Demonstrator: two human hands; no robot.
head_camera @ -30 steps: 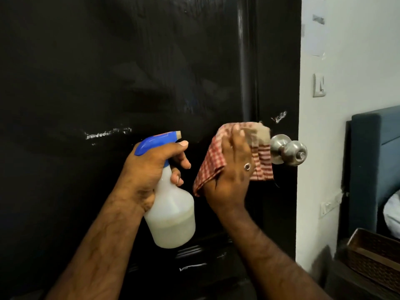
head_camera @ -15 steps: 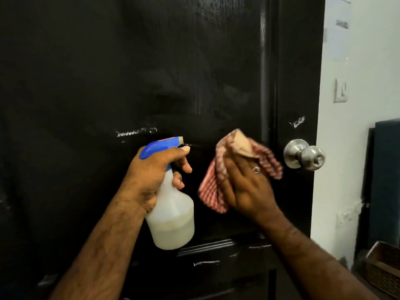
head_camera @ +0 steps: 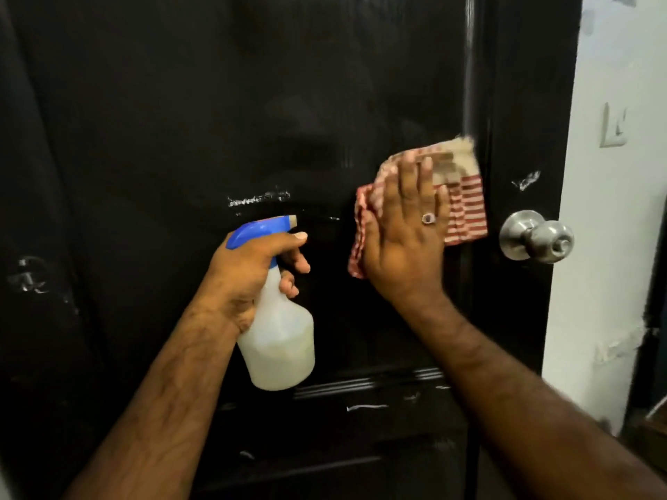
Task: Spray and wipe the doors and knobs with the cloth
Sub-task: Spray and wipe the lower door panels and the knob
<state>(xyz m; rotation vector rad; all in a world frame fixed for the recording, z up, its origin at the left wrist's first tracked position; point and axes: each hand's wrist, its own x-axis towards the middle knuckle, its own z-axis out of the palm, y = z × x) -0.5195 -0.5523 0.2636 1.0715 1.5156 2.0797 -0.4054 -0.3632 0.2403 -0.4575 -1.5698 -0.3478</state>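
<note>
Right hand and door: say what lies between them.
The checked cloth, pressed flat against the black door under the right hand, in the head view.

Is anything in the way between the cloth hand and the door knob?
Nothing visible. The right hand presses the cloth flat on the door, with only bare door between it and the knob.
</note>
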